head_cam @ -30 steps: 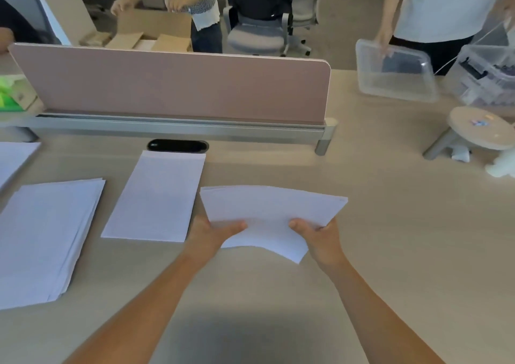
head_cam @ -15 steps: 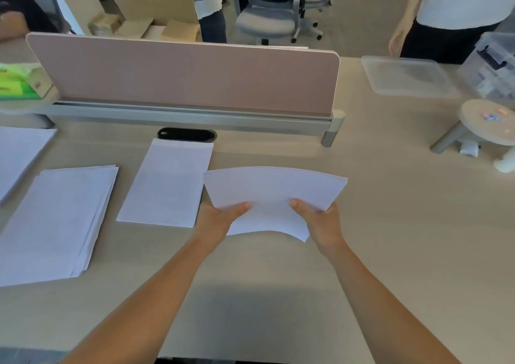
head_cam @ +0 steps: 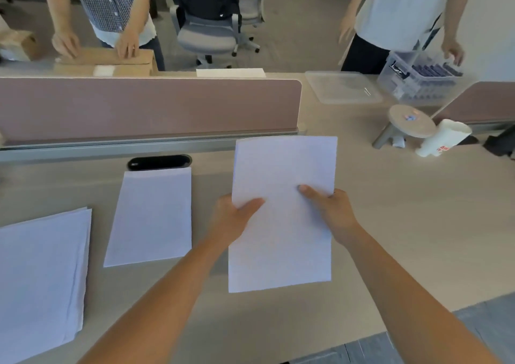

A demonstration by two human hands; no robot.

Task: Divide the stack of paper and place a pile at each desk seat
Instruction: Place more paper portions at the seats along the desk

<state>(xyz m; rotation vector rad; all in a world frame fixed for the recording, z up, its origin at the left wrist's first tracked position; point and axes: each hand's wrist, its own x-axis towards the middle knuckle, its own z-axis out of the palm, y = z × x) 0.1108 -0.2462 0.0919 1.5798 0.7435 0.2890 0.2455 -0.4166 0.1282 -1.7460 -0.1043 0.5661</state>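
- The desk [head_cam: 390,238] carries three lots of paper: a thick stack [head_cam: 41,274] at its left edge, a thin placed pile [head_cam: 152,216] near the back, just in front of the black cable port [head_cam: 159,162], and the held sheaf [head_cam: 281,210] right of that pile, toward the middle.
- Risk, as I judge it: the held sheaf is gripped only along its sides at mid-length. Its near and far ends are unsupported, so the sheets could sag, fan or slip apart if I lower them unevenly.
- A second risk: setting it down too close to the placed pile would blur which seat it belongs to.
- My left hand [head_cam: 231,218] grasps the sheaf's left edge, thumb on top, fingers hidden beneath.
- My right hand [head_cam: 334,216] grasps the right edge, thumb [head_cam: 309,192] pressed on the top sheet.
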